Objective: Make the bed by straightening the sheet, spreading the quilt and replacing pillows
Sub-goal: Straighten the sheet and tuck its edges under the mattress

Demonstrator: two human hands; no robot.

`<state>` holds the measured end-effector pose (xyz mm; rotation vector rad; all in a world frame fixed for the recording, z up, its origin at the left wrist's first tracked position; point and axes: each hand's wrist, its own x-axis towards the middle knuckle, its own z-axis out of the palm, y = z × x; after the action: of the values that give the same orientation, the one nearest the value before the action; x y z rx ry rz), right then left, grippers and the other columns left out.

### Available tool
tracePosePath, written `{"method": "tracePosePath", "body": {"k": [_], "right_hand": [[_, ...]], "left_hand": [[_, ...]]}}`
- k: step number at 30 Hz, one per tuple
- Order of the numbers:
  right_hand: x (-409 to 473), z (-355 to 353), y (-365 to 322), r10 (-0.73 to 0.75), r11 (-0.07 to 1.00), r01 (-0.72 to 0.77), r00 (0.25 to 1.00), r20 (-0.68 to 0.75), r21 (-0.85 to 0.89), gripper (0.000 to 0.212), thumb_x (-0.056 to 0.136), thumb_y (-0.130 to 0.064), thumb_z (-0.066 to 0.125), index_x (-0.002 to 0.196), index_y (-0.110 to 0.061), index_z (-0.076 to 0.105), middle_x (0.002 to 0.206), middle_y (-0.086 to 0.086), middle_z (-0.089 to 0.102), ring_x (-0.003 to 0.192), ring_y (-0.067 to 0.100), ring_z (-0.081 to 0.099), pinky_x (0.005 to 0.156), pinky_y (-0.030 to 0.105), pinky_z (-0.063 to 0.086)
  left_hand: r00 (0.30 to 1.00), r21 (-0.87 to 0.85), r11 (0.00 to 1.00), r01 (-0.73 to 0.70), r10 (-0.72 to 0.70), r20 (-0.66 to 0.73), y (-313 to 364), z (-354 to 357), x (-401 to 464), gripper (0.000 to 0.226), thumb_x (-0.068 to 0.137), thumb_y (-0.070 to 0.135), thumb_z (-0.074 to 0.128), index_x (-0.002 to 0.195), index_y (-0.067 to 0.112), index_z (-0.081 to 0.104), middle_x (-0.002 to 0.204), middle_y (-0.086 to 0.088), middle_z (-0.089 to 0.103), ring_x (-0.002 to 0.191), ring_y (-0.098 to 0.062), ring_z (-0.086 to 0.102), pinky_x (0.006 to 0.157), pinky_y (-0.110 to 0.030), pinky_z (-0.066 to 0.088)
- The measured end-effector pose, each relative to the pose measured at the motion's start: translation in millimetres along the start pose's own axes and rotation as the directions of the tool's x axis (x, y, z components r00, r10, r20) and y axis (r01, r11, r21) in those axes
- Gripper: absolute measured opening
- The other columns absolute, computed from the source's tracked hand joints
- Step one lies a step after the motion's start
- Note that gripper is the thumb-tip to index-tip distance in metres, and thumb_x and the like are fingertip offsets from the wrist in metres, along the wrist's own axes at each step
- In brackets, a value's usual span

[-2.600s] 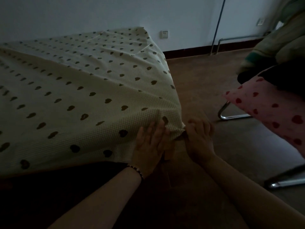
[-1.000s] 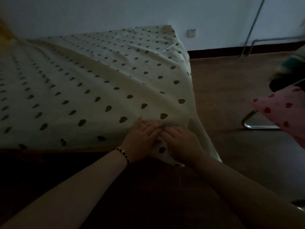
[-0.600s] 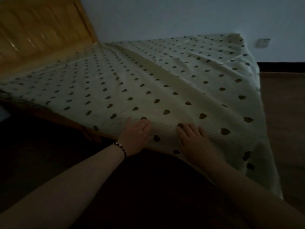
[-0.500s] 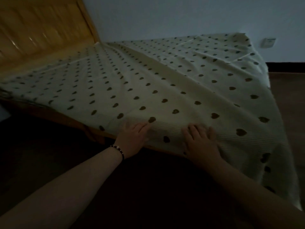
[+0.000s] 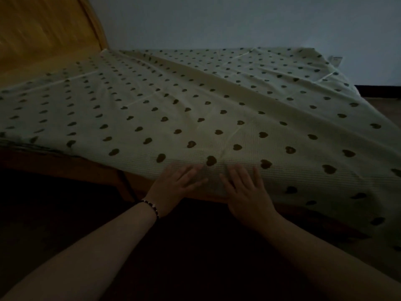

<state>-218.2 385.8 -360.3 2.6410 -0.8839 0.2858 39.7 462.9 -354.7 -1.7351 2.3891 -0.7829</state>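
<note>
At near bed edge: left hand (image 5: 173,187) and right hand (image 5: 245,192) flat, fingers straight, pressing sheet (image 5: 195,109). Long crease remains. Quilt, pillows not in view; 2 steps judged outstanding.

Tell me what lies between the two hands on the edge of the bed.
In the head view, only the heart-print sheet shows between the left hand and the right hand: a bare strip of fabric, one dark heart just above it.

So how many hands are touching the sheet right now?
2. The left hand, with a bracelet at its wrist, and the right hand beside it, both flat on the sheet at the near edge.
</note>
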Motion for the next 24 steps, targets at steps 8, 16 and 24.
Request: {"method": "tracePosePath", "body": {"k": [8,16,24], "right_hand": [[48,5,-61,0.149,0.982,-0.155,0.987,-0.058,-0.106,0.073,0.081,-0.053,0.065,0.129,0.001,0.058,0.130,0.024,0.056,0.124,0.042,0.049,0.108,0.067,0.033],[71,-26,-61,0.195,0.968,-0.222,0.958,-0.212,-0.113,0.029,0.090,-0.027,0.052,0.111,-0.011,0.062,0.105,0.010,0.064,0.105,0.031,0.060,0.111,0.066,0.026],[99,-72,-15,0.299,0.951,-0.309,0.915,-0.271,0.006,0.017,0.084,-0.023,0.066,0.098,-0.017,0.060,0.076,0.000,0.068,0.087,0.024,0.066,0.116,0.062,0.017]], "left_hand": [[0.916,-0.030,0.992,-0.120,0.099,-0.388,-51,17,1,0.025,0.093,0.012,0.047,0.095,0.011,0.072,0.104,-0.009,0.072,0.088,-0.021,0.069,0.100,-0.048,0.045],[0.803,-0.202,0.967,-0.156,0.005,-0.595,-79,6,24,0.009,0.094,0.017,0.052,0.102,0.015,0.055,0.090,-0.004,0.070,0.077,-0.019,0.067,0.100,-0.045,0.041],[0.713,0.032,0.992,0.119,-0.063,-0.698,-64,6,48,0.031,0.091,0.041,0.058,0.110,0.020,0.069,0.122,0.001,0.046,0.108,-0.019,0.046,0.091,-0.038,0.034]]}}
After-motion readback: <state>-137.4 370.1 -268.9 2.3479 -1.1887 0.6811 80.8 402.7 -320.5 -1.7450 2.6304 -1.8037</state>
